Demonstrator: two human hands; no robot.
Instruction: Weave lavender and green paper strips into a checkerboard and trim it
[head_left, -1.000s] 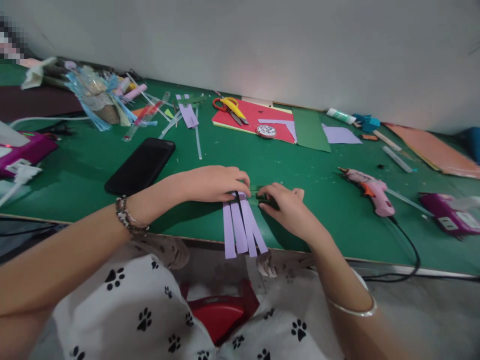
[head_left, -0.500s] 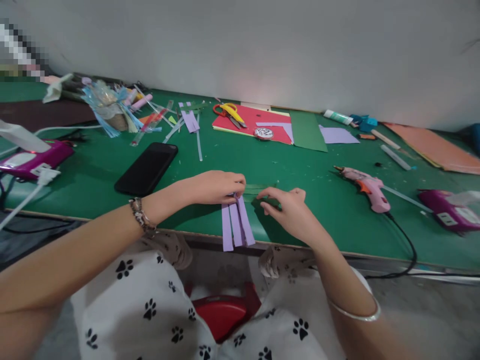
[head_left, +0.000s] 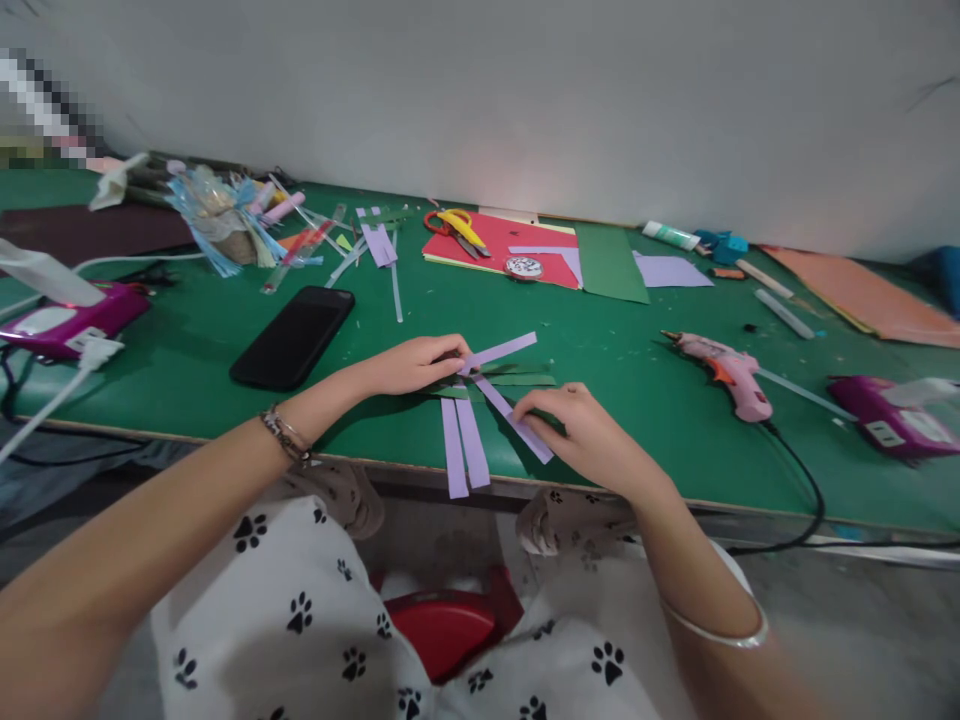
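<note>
One wall (head_left: 570,110): pale grey, it runs the whole way behind your table, a faint pinkish glow low in its middle.
Green table (head_left: 600,335): smooth and slightly shiny under your hands, flecked with tiny scraps, with a thin brownish front edge.
White trousers (head_left: 255,610): your lap, printed with dark paw marks, sits below that edge.
Grey floor (head_left: 862,640): it shows under the table, to the right of your lap.
Orange sheets (head_left: 870,290): they lie at the back right, near the wall.
Red stool (head_left: 446,630): part of it shows between your knees.
Red sheet (head_left: 551,228): it lies at the back, a green sheet (head_left: 613,262) to its right.
Black phone (head_left: 292,338): it rests flat, beyond your left forearm.
Left hand (head_left: 416,365): your thumb and fingers close narrowly on the crossing of the strips.
Right hand (head_left: 574,425): your index fingertip touches a slanting purple strip, thumb nearby; you cannot tell here whether they pinch it.
Purple strips (head_left: 471,440): fanned out before you, two overhanging the front edge, crossed with green strips (head_left: 525,380).
Pink glue gun (head_left: 727,372): it lies to your right, well apart from your hands.
Scissors (head_left: 469,235): they rest on the red sheet.
</note>
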